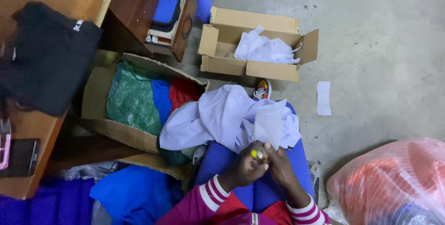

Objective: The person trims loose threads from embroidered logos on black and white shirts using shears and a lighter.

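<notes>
small cardboard box (273, 69) on the floor with crumpled white cloth (264, 48) inside, bigger box (95, 95) stuffed with green, blue, red fabric, left hand (245, 167) and right hand (278, 164) both pinched on a tiny yellow thing (254, 154) at the pale lavender garment (222, 116), which sprawls leftward across the lap

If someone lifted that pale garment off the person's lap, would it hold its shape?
Probably not. The pale garment lies in soft folds, so it would likely droop. It looks thin, so probably light. One edge sits by the left hand and right hand, so it might tug.
</notes>
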